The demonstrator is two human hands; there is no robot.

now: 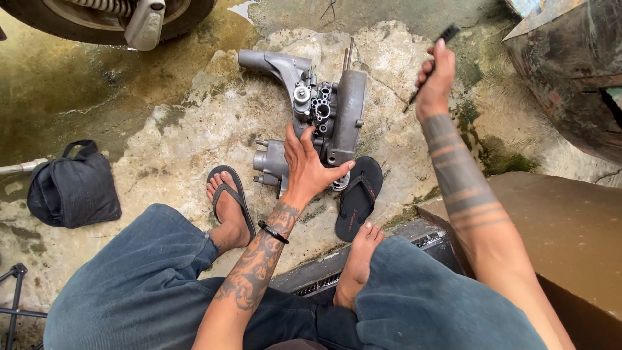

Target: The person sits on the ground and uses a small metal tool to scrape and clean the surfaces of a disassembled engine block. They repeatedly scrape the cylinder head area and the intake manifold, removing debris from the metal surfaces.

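The left hand (310, 167) presses flat, fingers spread and grasping nothing, on the near end of a grey cast-metal engine part (314, 113) that lies on a rough, stained concrete floor (188, 129), while the right hand (435, 81) is raised to the side, its grip clenched around a slim dark tool (433, 61) whose tip points away from the part. The person sits low over the work in blue jeans (136, 285), the left foot in a black sandal (228, 198), the right foot bare beside a second black sandal (358, 194) that touches the casting's near edge. A dark cloth bag (72, 188) lies well apart to the left, a wheel (110, 16) shows at the top edge, and a brown box (564, 233) stands to the right. The risk, as it looks here: the casting rests on uneven ground, steadied only by an open palm, so a hard stroke of the tool could rock it toward the bare toes, or small fittings could drop into the damp cracks.
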